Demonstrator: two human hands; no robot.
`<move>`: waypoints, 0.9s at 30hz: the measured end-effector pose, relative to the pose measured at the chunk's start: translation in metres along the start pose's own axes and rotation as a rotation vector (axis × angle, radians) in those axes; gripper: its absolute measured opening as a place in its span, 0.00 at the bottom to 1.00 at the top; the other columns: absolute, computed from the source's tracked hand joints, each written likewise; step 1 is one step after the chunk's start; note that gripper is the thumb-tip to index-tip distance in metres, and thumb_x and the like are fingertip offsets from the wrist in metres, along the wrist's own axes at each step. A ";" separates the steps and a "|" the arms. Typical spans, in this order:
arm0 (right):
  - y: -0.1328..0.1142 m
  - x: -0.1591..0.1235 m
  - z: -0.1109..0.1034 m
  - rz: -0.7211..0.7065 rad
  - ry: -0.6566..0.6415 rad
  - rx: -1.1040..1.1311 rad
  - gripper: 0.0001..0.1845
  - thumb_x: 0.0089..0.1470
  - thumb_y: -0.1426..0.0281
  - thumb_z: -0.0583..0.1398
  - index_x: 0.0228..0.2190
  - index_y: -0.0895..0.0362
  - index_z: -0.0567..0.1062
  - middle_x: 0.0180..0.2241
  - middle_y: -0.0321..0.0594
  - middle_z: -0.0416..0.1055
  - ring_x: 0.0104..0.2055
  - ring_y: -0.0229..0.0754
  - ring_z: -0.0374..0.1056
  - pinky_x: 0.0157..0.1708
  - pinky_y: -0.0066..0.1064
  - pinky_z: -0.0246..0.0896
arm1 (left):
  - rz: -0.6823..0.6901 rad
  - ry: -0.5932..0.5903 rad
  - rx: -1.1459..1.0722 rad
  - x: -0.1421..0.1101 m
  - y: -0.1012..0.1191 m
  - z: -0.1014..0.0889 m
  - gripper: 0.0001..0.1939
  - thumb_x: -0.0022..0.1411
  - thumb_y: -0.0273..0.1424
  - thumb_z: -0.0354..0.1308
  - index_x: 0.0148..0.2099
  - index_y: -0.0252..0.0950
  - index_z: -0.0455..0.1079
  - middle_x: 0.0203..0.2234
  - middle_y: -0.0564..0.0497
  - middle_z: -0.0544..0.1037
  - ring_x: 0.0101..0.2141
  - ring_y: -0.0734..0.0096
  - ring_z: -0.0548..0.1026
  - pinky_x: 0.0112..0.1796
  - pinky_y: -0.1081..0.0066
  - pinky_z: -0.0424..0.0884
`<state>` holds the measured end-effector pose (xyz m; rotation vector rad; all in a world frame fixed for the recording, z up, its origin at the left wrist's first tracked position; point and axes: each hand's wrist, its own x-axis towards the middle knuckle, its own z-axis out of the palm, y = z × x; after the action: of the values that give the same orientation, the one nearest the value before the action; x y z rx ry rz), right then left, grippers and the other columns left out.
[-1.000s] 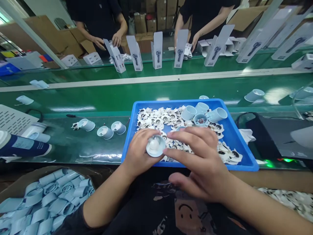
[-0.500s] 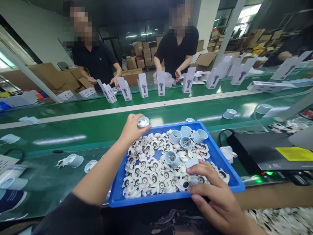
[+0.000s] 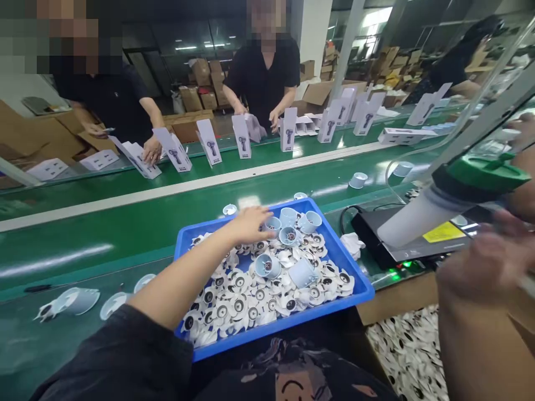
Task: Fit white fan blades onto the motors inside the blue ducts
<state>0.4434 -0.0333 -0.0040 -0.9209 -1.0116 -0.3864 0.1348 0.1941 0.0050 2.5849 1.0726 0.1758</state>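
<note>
My left hand (image 3: 251, 224) reaches over the far side of the blue tray (image 3: 271, 328). Its thumb and fingers close about the left side of a light blue cup-shaped housing (image 3: 273, 224). Beside it, more such housings (image 3: 310, 221) stand grouped, with dark parts showing inside some. Nearer me, a housing with its opening up (image 3: 267, 266) and another lying over (image 3: 303, 273) rest on many white fan blades (image 3: 238, 306). My right hand (image 3: 480, 262), smeared by motion, is off to the right of the tray; what it holds, if anything, I cannot make out.
A green conveyor (image 3: 125, 217) crosses behind the tray, carrying a small housing (image 3: 229, 209). White boxes (image 3: 241, 139) stand on the far side, where two people work. A green-topped bottle (image 3: 409, 214) leans over a black device (image 3: 376, 239) at right. Another person's hand (image 3: 522, 145) shows at the right edge.
My left hand has let go of one housing on the conveyor and moved to another in the tray. My right hand has left a housing in the tray and swung right. The view has turned right.
</note>
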 end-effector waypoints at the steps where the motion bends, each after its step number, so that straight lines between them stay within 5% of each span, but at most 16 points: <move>1: 0.015 0.007 0.006 0.077 -0.035 0.077 0.25 0.54 0.62 0.61 0.55 0.37 0.72 0.54 0.27 0.66 0.63 0.54 0.58 0.64 0.45 0.54 | 0.023 -0.003 -0.003 -0.005 0.006 0.009 0.29 0.53 0.35 0.68 0.57 0.41 0.70 0.62 0.46 0.69 0.64 0.51 0.61 0.65 0.52 0.51; 5: 0.040 0.017 0.027 0.345 -0.229 0.229 0.21 0.52 0.54 0.58 0.43 0.52 0.78 0.43 0.46 0.73 0.44 0.58 0.73 0.43 0.58 0.70 | 0.018 0.122 -0.022 -0.024 0.010 0.017 0.24 0.50 0.28 0.68 0.51 0.37 0.71 0.55 0.43 0.74 0.62 0.50 0.64 0.66 0.49 0.46; 10: 0.026 0.011 0.012 0.461 -0.343 0.277 0.32 0.36 0.39 0.70 0.39 0.46 0.77 0.39 0.41 0.73 0.34 0.51 0.74 0.32 0.47 0.74 | -0.099 0.413 -0.140 -0.078 -0.012 -0.020 0.29 0.53 0.36 0.65 0.56 0.35 0.64 0.53 0.39 0.70 0.52 0.52 0.72 0.53 0.54 0.69; 13: 0.010 0.018 0.003 0.587 -0.486 0.325 0.37 0.36 0.36 0.68 0.45 0.42 0.75 0.35 0.38 0.72 0.29 0.47 0.74 0.28 0.44 0.73 | -0.134 0.508 -0.480 -0.123 -0.011 -0.024 0.31 0.57 0.43 0.61 0.59 0.35 0.61 0.52 0.38 0.70 0.47 0.53 0.75 0.44 0.58 0.75; 17: -0.027 0.031 0.024 0.788 -0.495 0.492 0.39 0.35 0.40 0.71 0.47 0.45 0.74 0.34 0.36 0.71 0.29 0.44 0.72 0.31 0.41 0.73 | -0.016 0.333 -0.949 -0.160 0.021 0.001 0.30 0.58 0.41 0.63 0.60 0.40 0.63 0.49 0.42 0.75 0.45 0.56 0.77 0.41 0.63 0.75; 21: -0.074 0.031 0.077 1.008 -0.483 0.888 0.37 0.30 0.48 0.75 0.40 0.50 0.72 0.30 0.33 0.69 0.28 0.39 0.69 0.27 0.31 0.72 | 0.137 0.151 -0.692 -0.157 0.073 0.024 0.36 0.53 0.39 0.68 0.62 0.42 0.61 0.45 0.45 0.77 0.43 0.56 0.77 0.45 0.60 0.73; 24: -0.100 0.031 0.110 0.947 -0.603 1.050 0.32 0.32 0.51 0.75 0.35 0.52 0.70 0.29 0.34 0.72 0.29 0.45 0.72 0.28 0.36 0.75 | 0.260 0.225 -0.501 -0.144 0.103 0.028 0.40 0.47 0.44 0.73 0.59 0.40 0.64 0.46 0.45 0.78 0.44 0.57 0.77 0.46 0.61 0.72; 27: -0.114 0.036 0.123 0.914 -0.726 1.011 0.32 0.32 0.52 0.76 0.35 0.50 0.69 0.30 0.32 0.73 0.32 0.49 0.74 0.32 0.39 0.76 | 0.377 0.325 -0.442 -0.138 0.118 0.026 0.29 0.50 0.46 0.72 0.49 0.36 0.70 0.39 0.47 0.79 0.37 0.61 0.77 0.38 0.66 0.72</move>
<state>0.3185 0.0039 0.1067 -0.4676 -1.1044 1.2156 0.1212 0.0124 0.0242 2.3604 0.5389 0.8462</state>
